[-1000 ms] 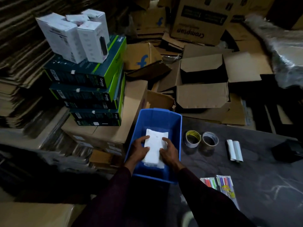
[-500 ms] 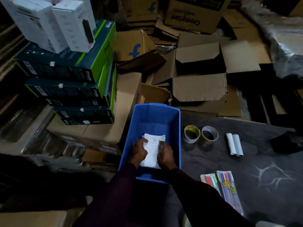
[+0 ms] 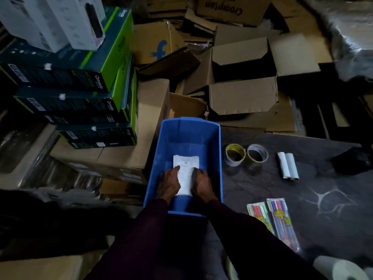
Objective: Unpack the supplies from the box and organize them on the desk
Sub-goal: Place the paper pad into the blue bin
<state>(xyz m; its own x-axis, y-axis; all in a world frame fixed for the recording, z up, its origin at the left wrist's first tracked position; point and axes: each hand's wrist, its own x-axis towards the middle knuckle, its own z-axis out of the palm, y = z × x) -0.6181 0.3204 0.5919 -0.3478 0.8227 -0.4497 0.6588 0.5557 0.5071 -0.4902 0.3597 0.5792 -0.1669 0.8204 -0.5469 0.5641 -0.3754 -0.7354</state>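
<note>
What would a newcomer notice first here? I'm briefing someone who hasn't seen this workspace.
Likely the bright blue bin at centre, where the left hand and right hand flank a white paper stack. Next, two tape rolls on the dark desk beside the bin. Green-edged boxes are stacked at upper left.

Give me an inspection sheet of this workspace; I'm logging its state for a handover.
Surface: dark desk, mostly bare.
Job's things: white paper stack in the blue bin; two tape rolls, white rolls and two pen packs on the desk.
Clutter: open cardboard boxes behind; stacked green boxes left.
Grip: left hand and right hand on the stack's sides.
Cables: nothing seen.
Surroundings: dim storeroom.
</note>
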